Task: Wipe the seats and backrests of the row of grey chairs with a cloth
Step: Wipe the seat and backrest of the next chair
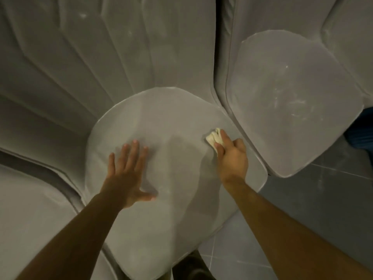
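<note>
Forearms (292,229) out over middle seat (171,118): left hand (127,174) pressing flat at centre, fingers spread; right hand (232,156) pinching wadded cloth (213,138) near right rim. Could slip off rim, perhaps smearing dust.

Dim, warm-grey light. A soft, broad shadow lies across your nearest seat (161,118). Strong wide-angle bending at the edges; detail slightly soft throughout.

Both forearms are bare, as are the left hand (127,178) and right hand (234,156).
</note>
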The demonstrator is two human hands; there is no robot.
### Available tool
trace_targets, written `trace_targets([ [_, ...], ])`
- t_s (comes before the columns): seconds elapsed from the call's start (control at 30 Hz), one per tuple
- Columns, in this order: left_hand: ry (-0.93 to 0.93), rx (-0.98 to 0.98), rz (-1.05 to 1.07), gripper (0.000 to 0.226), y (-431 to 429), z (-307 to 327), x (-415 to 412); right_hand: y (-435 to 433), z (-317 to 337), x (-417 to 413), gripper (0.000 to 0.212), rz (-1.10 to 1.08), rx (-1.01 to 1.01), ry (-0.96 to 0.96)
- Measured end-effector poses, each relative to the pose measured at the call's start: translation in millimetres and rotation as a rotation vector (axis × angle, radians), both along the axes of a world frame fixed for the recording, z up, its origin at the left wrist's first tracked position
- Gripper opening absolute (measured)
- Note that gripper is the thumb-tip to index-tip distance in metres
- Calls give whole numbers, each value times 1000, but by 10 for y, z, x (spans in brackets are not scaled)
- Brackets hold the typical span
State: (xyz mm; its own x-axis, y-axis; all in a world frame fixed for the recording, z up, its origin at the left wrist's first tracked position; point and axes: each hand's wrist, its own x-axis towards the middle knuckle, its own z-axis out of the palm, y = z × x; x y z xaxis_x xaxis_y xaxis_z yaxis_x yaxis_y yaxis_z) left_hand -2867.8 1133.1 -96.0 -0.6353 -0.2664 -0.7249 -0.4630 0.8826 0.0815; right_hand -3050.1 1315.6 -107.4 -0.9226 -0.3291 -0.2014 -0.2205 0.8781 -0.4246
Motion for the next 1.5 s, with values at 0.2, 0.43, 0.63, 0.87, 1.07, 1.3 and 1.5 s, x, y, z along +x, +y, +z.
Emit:
trace_targets([
  [0.2, -5, 37, 5, 143, -78, -245, -1, -380, -324, 650, 25, 46, -196, 41],
  [0.43, 63, 80, 162, 137, -125, -185, -48, -341, -131, 556, 46, 294, -191, 43],
  [0.63, -8, 114, 268, 147, -90, -291, -191, -633, -204, -308, 43, 72, 67, 158],
  [0.87, 69, 99, 299, 149, -67, -346, -157, -967, -266, 684, 43, 509, -113, 90],
  [1.07, 200, 82, 357, 136, -215, -277, -68, -941, -120, -38, 40, 503, -83, 185],
  [1.3, 204, 50, 402, 135, -400, -393, -23, -1452, -270, -629, 36, 527, 55, 180],
  [1.5, 213, 1, 393, 136, -374, -478, -20, -2026, -358, -175, 34, 567, -15, 122],
])
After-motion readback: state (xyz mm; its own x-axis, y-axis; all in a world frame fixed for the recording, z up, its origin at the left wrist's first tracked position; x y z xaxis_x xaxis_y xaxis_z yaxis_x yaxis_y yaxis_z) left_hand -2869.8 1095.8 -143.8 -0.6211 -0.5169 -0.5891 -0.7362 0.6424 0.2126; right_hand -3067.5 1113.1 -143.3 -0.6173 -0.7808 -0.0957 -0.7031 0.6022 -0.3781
